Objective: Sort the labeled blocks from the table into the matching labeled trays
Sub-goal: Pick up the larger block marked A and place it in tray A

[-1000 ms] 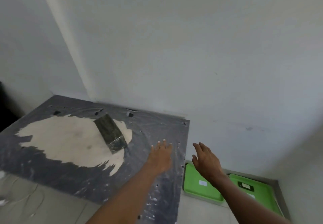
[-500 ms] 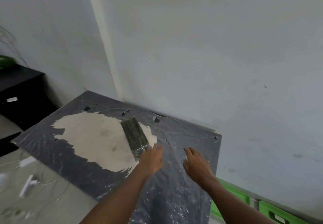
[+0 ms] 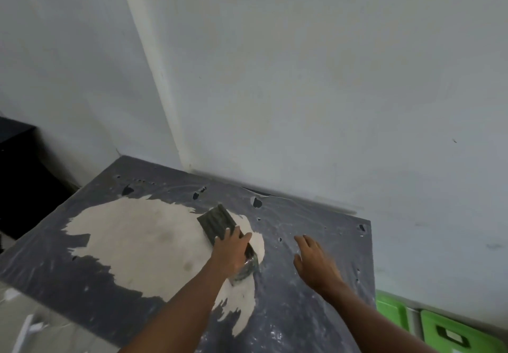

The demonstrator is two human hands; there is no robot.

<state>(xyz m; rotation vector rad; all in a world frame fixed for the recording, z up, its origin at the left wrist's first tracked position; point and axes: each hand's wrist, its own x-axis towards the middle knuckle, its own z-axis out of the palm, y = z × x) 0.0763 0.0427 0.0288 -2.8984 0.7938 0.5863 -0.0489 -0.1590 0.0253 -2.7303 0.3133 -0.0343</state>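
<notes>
A dark, ridged rectangular block (image 3: 217, 222) wrapped in shiny plastic lies on the table (image 3: 316, 317), which is covered in torn dark film with a pale bare patch. My left hand (image 3: 231, 252) rests on top of the block's near half, fingers curled over its edges. My right hand (image 3: 316, 266) hovers flat and open above the dark film to the right of the block, holding nothing. Two green trays (image 3: 390, 310) (image 3: 456, 336) with white labels sit low at the bottom right, past the table's edge. No label on the block is readable.
A white wall corner rises right behind the table. A dark cabinet (image 3: 19, 176) stands at the far left. White cables and debris (image 3: 24, 330) lie on the floor at the lower left.
The view swung left, so the trays slid to the bottom right corner. My left hand moved from beside the block onto it. My right hand came over the table.
</notes>
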